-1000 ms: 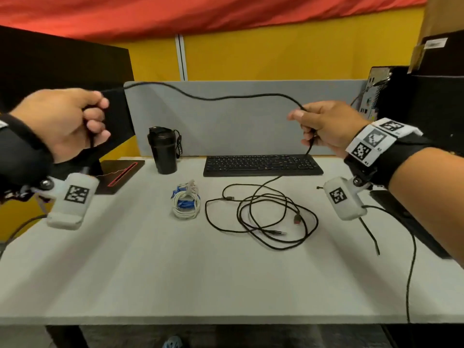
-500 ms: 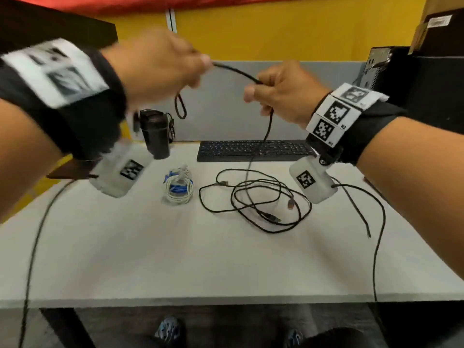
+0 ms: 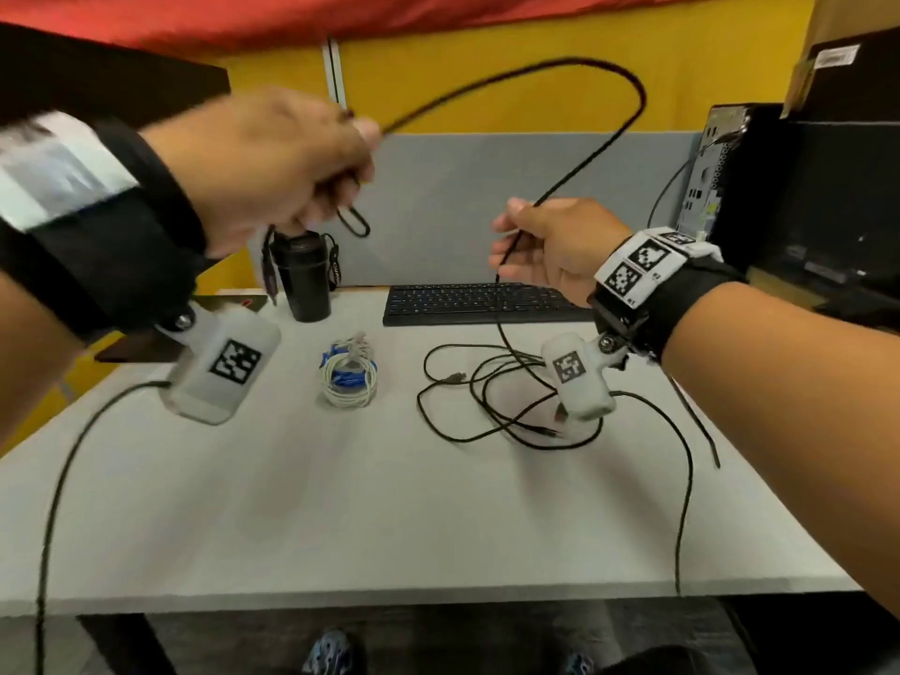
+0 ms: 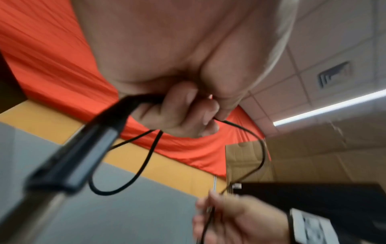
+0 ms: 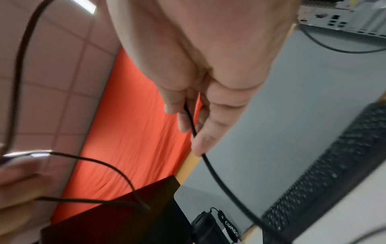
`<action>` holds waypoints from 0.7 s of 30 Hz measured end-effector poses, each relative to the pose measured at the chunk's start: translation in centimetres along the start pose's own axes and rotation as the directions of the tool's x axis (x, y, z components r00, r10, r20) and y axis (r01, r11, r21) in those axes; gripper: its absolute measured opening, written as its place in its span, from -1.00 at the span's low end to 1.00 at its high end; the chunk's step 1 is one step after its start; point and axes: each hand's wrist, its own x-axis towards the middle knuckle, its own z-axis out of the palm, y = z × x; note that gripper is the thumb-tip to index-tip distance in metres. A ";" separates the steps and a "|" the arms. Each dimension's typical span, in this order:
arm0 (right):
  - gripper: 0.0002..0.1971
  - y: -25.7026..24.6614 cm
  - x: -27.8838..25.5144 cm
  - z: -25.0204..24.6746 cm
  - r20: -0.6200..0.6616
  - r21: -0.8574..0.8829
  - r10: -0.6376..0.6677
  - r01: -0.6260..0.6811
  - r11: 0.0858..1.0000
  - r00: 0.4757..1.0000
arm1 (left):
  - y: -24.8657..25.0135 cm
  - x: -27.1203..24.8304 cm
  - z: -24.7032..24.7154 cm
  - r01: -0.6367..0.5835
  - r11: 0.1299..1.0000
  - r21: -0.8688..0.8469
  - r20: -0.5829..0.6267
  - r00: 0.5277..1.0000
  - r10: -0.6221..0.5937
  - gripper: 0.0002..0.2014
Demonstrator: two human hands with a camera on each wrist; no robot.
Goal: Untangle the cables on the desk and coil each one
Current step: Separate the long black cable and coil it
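Note:
My left hand [image 3: 341, 163] is raised over the desk and grips a black cable [image 3: 628, 85], with a small loop [image 3: 356, 226] and a plug end [image 3: 269, 277] hanging below the fist. In the left wrist view the curled fingers [image 4: 188, 113] pinch the cable beside a blurred dark connector [image 4: 83, 148]. The cable arcs high to the right and comes down into my right hand [image 3: 511, 241], whose fingers [image 5: 200, 135] curl round it. From there it drops into a loose black tangle [image 3: 506, 406] on the desk. A coiled white and blue cable [image 3: 348, 377] lies left of the tangle.
A black keyboard [image 3: 487, 304] and a black tumbler [image 3: 304, 280] stand at the back of the white desk [image 3: 389, 504], before a grey partition. A computer tower [image 3: 721, 177] and dark boxes sit at the right. Thin wrist-camera leads hang over the front edge.
The hands have drawn apart: the right hand has dropped lower and to the right, and the cable between them now forms a tall arc. The left hand keeps its small loop.

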 end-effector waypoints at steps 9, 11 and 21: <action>-0.73 -5.9 -2.0 2.0 0.159 0.182 -0.296 0.266 0.947 0.942 | 0.1 2.9 8.8 0.095 0.992 -0.082 0.095 0.992 -0.087 -0.68; -0.73 -6.7 -2.2 2.4 0.144 0.211 -0.347 0.314 0.926 0.927 | 0.6 3.8 9.8 0.095 0.988 -0.121 0.097 0.992 -0.083 -0.74; -0.75 4.6 -2.4 1.5 0.120 -0.926 0.067 0.087 0.368 0.991 | 2.2 5.2 6.0 0.002 0.924 -0.384 -0.005 1.000 -0.004 -0.76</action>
